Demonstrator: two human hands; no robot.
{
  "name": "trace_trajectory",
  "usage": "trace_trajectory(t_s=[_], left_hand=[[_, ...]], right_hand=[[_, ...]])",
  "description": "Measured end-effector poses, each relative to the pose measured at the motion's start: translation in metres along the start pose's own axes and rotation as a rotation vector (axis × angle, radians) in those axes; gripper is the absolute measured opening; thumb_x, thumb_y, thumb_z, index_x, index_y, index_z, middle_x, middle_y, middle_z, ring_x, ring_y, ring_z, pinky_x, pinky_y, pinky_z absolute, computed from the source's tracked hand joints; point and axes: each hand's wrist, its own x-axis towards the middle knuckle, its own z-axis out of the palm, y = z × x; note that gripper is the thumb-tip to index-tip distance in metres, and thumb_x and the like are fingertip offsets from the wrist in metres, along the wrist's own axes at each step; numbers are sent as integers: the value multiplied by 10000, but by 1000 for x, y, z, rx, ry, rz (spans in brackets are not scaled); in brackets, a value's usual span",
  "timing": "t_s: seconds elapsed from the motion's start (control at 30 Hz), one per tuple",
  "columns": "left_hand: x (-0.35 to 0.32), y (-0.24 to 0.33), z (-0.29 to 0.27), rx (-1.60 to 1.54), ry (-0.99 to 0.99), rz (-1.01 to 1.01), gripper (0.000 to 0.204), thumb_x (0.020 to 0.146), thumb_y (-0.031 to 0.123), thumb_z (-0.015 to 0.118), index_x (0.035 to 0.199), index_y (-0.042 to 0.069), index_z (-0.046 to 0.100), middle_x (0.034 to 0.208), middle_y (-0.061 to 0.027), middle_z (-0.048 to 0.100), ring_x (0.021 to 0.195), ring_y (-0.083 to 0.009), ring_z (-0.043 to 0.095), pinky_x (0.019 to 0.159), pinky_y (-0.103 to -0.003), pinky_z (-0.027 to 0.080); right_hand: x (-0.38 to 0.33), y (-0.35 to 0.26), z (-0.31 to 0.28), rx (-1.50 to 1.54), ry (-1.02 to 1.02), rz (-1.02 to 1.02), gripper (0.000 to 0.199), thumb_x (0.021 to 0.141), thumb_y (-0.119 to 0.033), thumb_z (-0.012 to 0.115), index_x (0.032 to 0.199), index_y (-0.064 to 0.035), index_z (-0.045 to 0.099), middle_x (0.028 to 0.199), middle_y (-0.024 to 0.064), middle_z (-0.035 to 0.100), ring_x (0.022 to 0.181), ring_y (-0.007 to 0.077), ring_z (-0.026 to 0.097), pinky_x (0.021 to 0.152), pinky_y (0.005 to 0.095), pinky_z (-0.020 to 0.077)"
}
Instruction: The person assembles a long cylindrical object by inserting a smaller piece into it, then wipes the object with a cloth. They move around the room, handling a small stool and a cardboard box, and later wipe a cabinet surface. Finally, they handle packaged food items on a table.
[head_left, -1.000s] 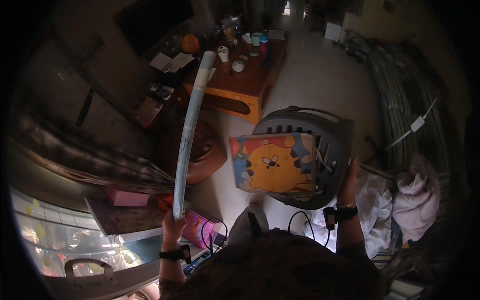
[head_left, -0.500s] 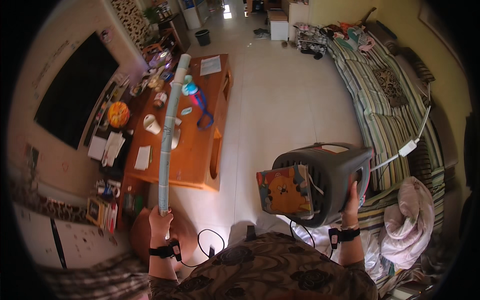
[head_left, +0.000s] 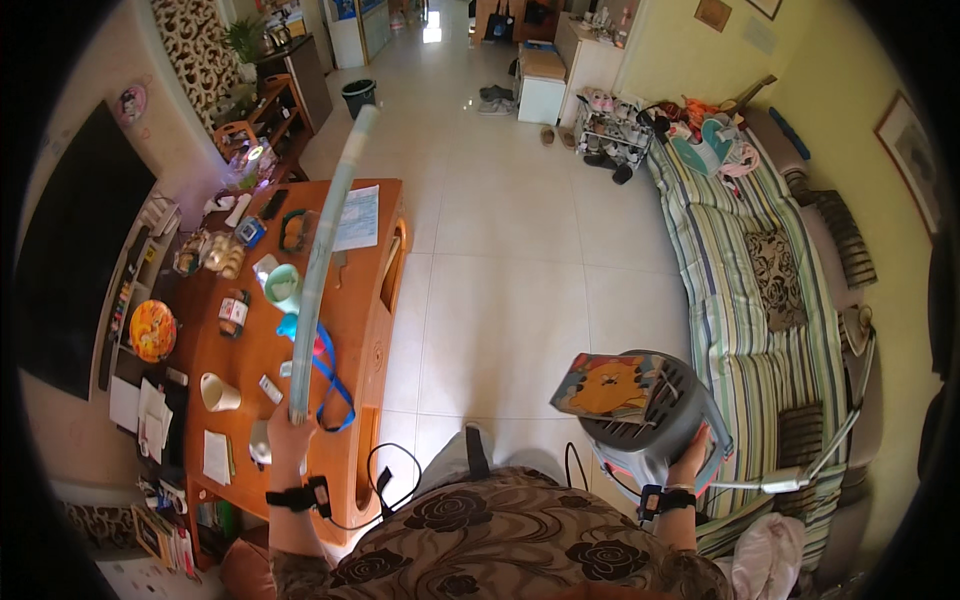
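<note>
My left hand (head_left: pixel 290 440) is closed around the lower end of a long, pale blue-green rolled tube (head_left: pixel 322 255). The tube slants up and away over the wooden table (head_left: pixel 345 400). At the right, my right hand (head_left: pixel 690 462) grips the side of a dark grey slotted plastic thing (head_left: pixel 640 435) with red along its edge; its exact kind is unclear. Lying against its slotted top is a flat square picture book or card (head_left: pixel 610 386) with an orange cartoon animal. The fingers under the grey thing are partly hidden.
On the table stand a white cup (head_left: pixel 220 393), a green cup (head_left: pixel 283 288), a jar (head_left: pixel 233 314) and a blue strap (head_left: pixel 335 385). A striped sofa (head_left: pixel 735 350) runs along the right, with a white lamp arm (head_left: pixel 782 482) beside it. A shoe rack (head_left: pixel 612 130) and a bin (head_left: pixel 358 97) stand farther off.
The view has shifted forward and lifted, so the table sits nearer on the left. The grey thing has moved lower and turned, its slotted top tilting upward. Both hands keep their hold.
</note>
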Motion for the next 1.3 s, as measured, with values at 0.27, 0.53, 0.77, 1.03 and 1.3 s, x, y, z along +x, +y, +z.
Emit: trace_trajectory(t_s=[0.27,0.53,0.77,1.03,1.3], left_hand=[[340,140,147,-274,-126,91,150,694,11,617,838,34,584,690,-10,560,631,-65,540,516,-236,404],[575,209,247,-3,-83,-101,208,642,79,660,824,4,595,696,-88,589,641,-187,595,594,-327,472],[797,216,297,-20,-25,-239,295,639,57,649,927,-2,624,774,-91,620,714,-168,592,650,-306,472],[1123,286,342,-226,-35,-217,249,680,18,625,928,3,613,773,-12,604,668,-102,544,622,-240,445],[1419,335,410,-67,-118,-142,238,686,-11,612,924,2,617,776,-5,603,686,-93,539,629,-230,442]], right_hand=[[205,0,196,27,172,-16,603,955,-531,371,1378,-104,422,1372,45,469,1238,231,439,1073,351,281],[478,58,490,-138,85,56,633,950,-506,406,1394,-55,391,1412,79,421,1272,241,408,1089,348,255],[657,109,778,-96,-146,178,486,989,-414,365,1296,-62,498,1263,73,556,1149,224,517,1017,347,358],[783,181,1090,-234,-12,151,547,956,-472,437,1254,-24,538,1208,67,593,1088,197,551,924,299,426],[924,288,1367,-533,164,227,809,867,-652,433,1196,78,553,1158,149,606,1045,246,570,911,326,424]])
